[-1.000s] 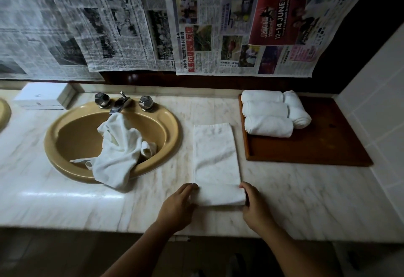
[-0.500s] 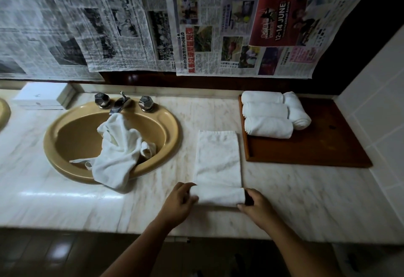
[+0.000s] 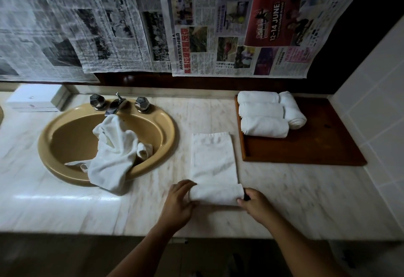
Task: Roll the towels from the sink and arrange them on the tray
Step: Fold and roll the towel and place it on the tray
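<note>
— towel point(image 3: 213, 158) lies on the counter point(image 3: 306, 189), between the sink point(image 3: 166, 123), where crumpled towels point(image 3: 113, 154) remain, and the tray point(image 3: 317, 145) holding four rolled towels point(image 3: 262, 115). what changed?
— its flat part has shortened and the roll point(image 3: 216, 194) at the near end is thicker, so i'd say this one is partway done.
— hands?
— left hand point(image 3: 178, 202) and right hand point(image 3: 254, 203) each grip one end of the roll, fingers curled.

The newsprint point(image 3: 65, 25) at eleven o'clock is too smeared to read, a tan rim point(image 3: 1, 115) at nine o'clock is cut by the edge, the crumpled towel point(image 3: 113, 152) hides part of the sink point(image 3: 65, 136), and the fingertips of the right hand point(image 3: 256, 205) are lost behind the half-rolled towel point(image 3: 216, 194).
</note>
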